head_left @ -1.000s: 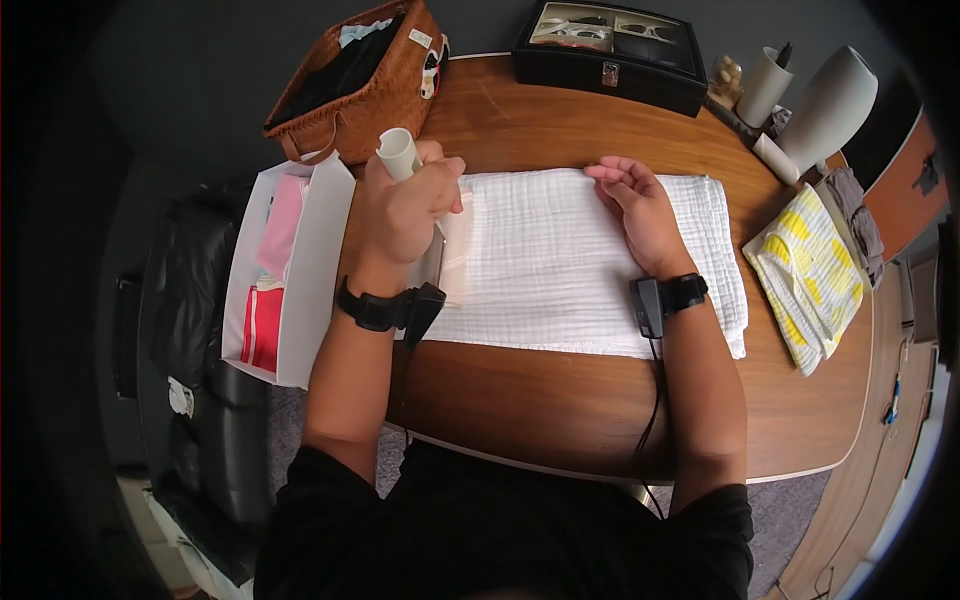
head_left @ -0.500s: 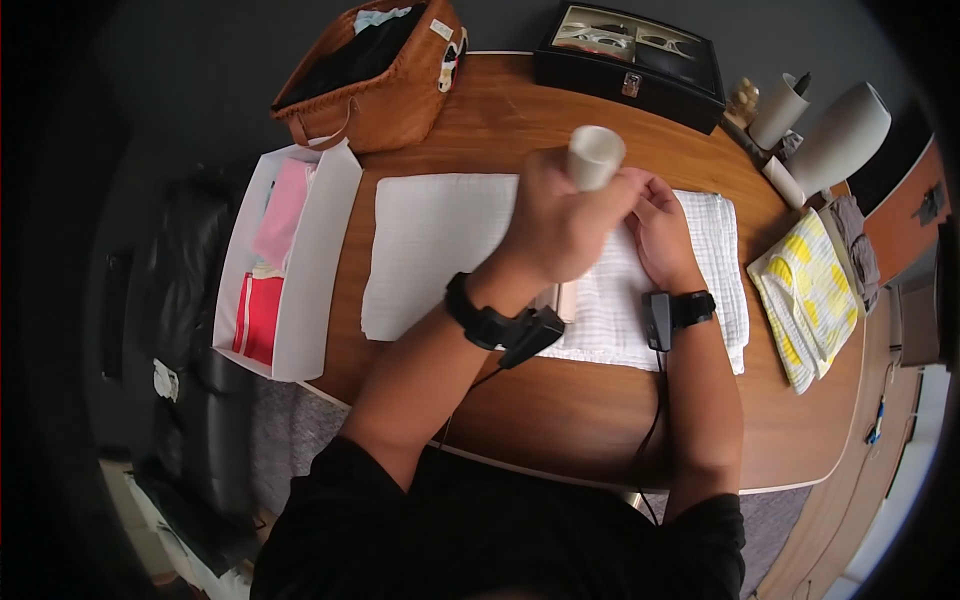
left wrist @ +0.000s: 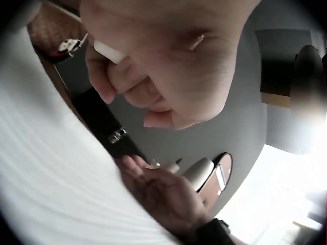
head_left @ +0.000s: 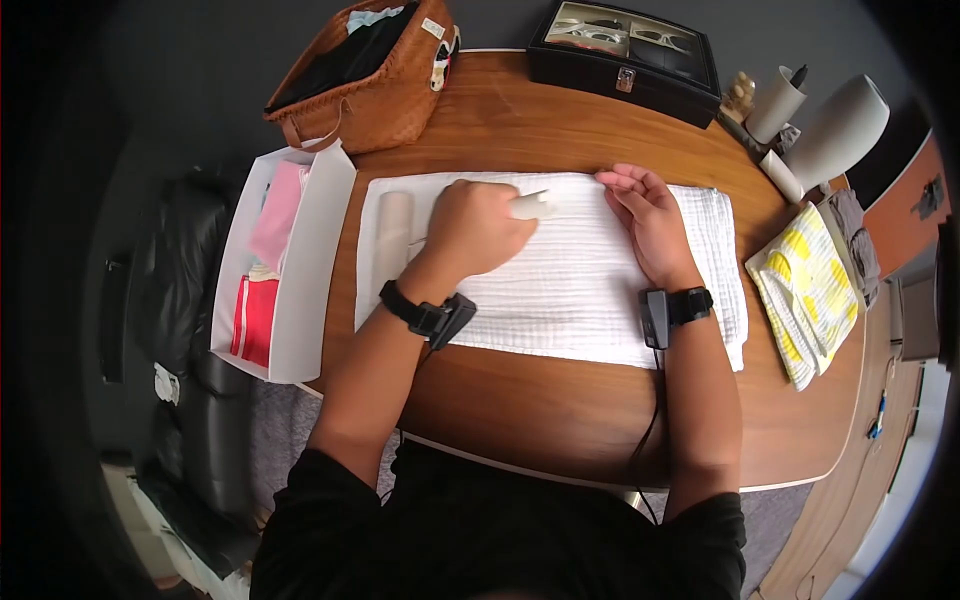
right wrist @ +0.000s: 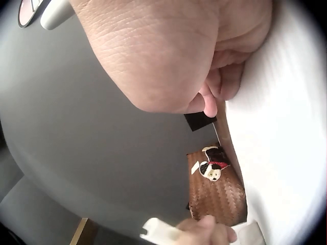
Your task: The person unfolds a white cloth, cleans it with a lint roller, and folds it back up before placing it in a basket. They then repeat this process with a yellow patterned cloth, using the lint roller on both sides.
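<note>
My left hand [head_left: 478, 228] grips the white handle [head_left: 530, 205] of a lint roller, fingers curled round it. The pale roller head [head_left: 394, 225] is on the left part of a white, crinkled cloth [head_left: 570, 290] spread flat over the table. In the left wrist view the same hand [left wrist: 168, 61] is closed round the handle, part of which shows between the fingers. My right hand [head_left: 648, 225] rests on its side near the cloth's far edge, towards the right, with loosely bent fingers. In the right wrist view this hand [right wrist: 168, 56] lies beside the cloth's surface.
A white box [head_left: 325, 270] of folded pink and red clothes stands left, with a woven brown basket [head_left: 400, 110] behind it. At the back sits a black glasses case [head_left: 620, 85]. A yellow-and-white folded cloth [head_left: 808, 290] lies right, near a grey vase [head_left: 845, 130].
My left hand has swept the lint roller across the cloth to the right, near my right hand, then back to the left. The right hand stays in nearly the same place.
</note>
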A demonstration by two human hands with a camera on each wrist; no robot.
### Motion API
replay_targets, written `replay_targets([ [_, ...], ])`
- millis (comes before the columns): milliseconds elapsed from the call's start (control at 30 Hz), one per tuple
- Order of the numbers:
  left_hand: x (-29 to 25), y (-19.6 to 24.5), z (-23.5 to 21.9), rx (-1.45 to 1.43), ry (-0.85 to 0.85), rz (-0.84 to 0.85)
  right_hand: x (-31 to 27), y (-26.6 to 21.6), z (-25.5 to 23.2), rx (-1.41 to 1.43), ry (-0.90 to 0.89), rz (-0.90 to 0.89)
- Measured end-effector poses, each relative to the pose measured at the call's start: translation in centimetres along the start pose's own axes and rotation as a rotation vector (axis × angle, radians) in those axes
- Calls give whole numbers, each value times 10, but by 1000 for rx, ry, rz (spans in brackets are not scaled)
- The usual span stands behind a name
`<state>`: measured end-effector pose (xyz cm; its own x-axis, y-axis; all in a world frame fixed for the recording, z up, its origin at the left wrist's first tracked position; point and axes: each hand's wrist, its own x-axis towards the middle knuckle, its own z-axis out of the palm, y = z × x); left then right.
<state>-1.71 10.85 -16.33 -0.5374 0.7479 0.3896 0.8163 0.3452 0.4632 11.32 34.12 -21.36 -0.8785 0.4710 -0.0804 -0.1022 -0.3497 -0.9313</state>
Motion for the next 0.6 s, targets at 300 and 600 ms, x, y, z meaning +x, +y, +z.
replay_targets([
  [300,4,20,-8,-171,82,-11,2,2,-1,-10,8,3],
  [600,4,60,57,-12,-70,30,1,1,-11,14,-263,-44],
])
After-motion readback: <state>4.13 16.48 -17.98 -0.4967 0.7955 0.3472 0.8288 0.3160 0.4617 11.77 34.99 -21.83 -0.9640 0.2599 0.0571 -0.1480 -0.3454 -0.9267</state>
